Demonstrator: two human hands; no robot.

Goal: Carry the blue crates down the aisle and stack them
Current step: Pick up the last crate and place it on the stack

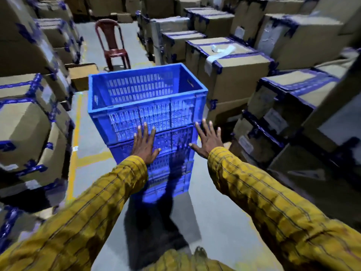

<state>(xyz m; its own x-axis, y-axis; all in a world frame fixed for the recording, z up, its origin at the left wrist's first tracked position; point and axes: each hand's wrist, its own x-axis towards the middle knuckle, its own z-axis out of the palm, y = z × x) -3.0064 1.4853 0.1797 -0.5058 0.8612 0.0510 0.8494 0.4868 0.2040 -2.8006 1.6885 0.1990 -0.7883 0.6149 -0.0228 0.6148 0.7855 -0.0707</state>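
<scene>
A stack of blue slotted plastic crates (pixel 148 122) stands on the grey aisle floor (pixel 211 216) between taped brown cardboard cartons (pixel 234 75). Both hands, left (pixel 145 147) and right (pixel 208 141), are spread flat with fingers straight, gripping nothing; the left seems to touch the stack's near wall. Stacking looks done or nearly; next likely squaring the stack. Carton labels are unreadable.

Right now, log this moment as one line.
blue crates stacked in aisle | left hand open, on stack | right hand open at corner
</scene>
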